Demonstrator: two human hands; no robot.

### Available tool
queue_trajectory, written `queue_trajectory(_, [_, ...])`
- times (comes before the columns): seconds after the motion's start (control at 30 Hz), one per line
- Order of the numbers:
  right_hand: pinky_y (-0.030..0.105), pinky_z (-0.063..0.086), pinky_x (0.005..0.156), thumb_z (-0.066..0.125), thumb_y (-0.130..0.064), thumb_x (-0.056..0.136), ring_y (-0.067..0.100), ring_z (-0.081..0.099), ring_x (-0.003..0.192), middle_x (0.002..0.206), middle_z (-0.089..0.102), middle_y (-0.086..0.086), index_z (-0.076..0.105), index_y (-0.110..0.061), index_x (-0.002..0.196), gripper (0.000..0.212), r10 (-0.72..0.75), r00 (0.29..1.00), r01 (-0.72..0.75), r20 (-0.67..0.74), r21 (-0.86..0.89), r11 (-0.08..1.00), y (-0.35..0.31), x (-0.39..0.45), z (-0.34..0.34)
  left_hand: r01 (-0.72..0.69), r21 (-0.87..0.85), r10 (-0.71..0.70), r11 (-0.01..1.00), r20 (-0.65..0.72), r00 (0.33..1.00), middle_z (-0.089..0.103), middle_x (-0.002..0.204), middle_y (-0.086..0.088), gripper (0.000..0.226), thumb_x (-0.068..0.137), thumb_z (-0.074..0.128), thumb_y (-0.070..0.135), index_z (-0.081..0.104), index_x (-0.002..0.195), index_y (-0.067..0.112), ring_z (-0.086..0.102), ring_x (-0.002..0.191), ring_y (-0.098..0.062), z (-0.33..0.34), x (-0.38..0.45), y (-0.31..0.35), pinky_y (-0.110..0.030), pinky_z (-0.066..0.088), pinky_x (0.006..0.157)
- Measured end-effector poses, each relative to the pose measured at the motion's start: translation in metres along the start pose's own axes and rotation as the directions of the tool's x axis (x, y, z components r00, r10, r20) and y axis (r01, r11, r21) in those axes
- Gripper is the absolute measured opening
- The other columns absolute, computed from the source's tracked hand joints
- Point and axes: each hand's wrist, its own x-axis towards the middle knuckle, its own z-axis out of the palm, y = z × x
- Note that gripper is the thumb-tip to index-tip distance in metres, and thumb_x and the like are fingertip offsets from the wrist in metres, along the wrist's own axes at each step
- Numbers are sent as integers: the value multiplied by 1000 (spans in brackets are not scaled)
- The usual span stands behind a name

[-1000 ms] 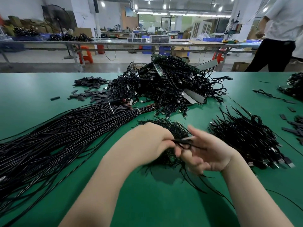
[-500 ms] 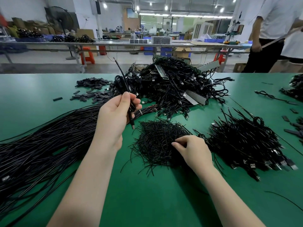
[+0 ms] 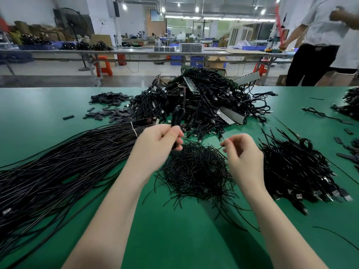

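Observation:
My left hand (image 3: pixel 157 141) grips a folded black cable (image 3: pixel 177 117) upright above the green table (image 3: pixel 174 239); its loops stick up past my fingers. My right hand (image 3: pixel 241 152) hovers to the right and pinches a thin black twist tie (image 3: pixel 223 153) between thumb and forefinger. Below and between both hands lies a heap of loose black twist ties (image 3: pixel 194 169).
A long bundle of straight black cables (image 3: pixel 58 166) fans across the left. A big tangle of cables and grey strips (image 3: pixel 204 103) sits behind. Coiled, tied cables with USB plugs (image 3: pixel 297 171) pile at right. Small black sleeves (image 3: pixel 110 105) lie far left. A person (image 3: pixel 320 45) stands far right.
My right hand has risen off the tie heap with one tie pinched. My left hand, still holding the folded cable, has shifted right toward the centre.

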Motion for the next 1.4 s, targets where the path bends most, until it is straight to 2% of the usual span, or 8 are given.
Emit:
queue_trajectory(0.23, [21,51,60,65,-20,92,8,67,70,79,65,-15,60,-32,87,14,-402,915,400,24,64,914,-46,-1,-18,34,154,-74,987,266,961,70,68,10,26,98,53,27,71,81,19,72,69,-8,17,-9,8,-24,54,79])
queue_trajectory(0.4, [17,47,65,63,-16,91,10,63,75,82,59,-13,62,-19,89,4,-512,858,513,37,-18,858,-54,-2,-19,34,173,-76,984,246,966,73,72,6,27,98,54,28,72,80,18,70,65,-5,20,-12,11,-13,50,69])
queue_trajectory(0.53, [6,39,65,61,-17,90,-10,51,75,79,52,-27,61,-18,87,3,-510,854,518,102,-72,852,-55,-3,-17,36,228,-87,973,220,972,74,75,4,27,97,55,32,72,81,18,70,67,-6,20,-12,10,-23,52,73])
queue_trajectory(0.7, [7,37,63,61,-18,90,-8,49,72,76,51,-26,62,-18,87,3,-509,852,519,120,-75,852,-59,-6,-12,-69,490,-26,869,185,982,70,66,4,35,95,55,42,68,71,20,54,48,-1,23,-14,11,-14,38,46])
queue_trajectory(0.87, [8,37,58,62,-16,89,1,52,65,71,55,-22,62,-18,84,5,-457,875,466,161,-22,884,-64,-9,-11,-122,615,-9,779,207,978,67,78,0,29,97,51,43,67,83,23,62,69,-19,28,-19,15,-34,52,65])
queue_trajectory(1.03, [18,42,59,64,-31,86,9,52,65,73,61,-21,63,-32,77,10,-351,880,383,319,-42,923,-72,-4,-29,-239,755,44,611,269,962,64,90,3,26,100,43,43,64,110,30,61,87,-23,23,-22,18,-33,49,70])
queue_trajectory(1.17, [15,43,62,65,-43,77,1,57,69,82,65,-31,63,-48,70,8,-311,837,385,449,-81,919,-81,0,-49,-346,777,45,526,381,924,53,86,6,26,102,38,42,59,112,31,60,91,-22,24,-25,22,-30,39,63])
queue_trajectory(1.4, [28,45,64,66,-52,69,12,59,70,78,67,-29,74,-43,77,15,-212,793,326,571,-105,939,-88,-1,-64,-376,762,14,527,434,901,59,92,4,22,101,37,39,56,101,30,60,89,-23,27,-30,27,-29,39,65])
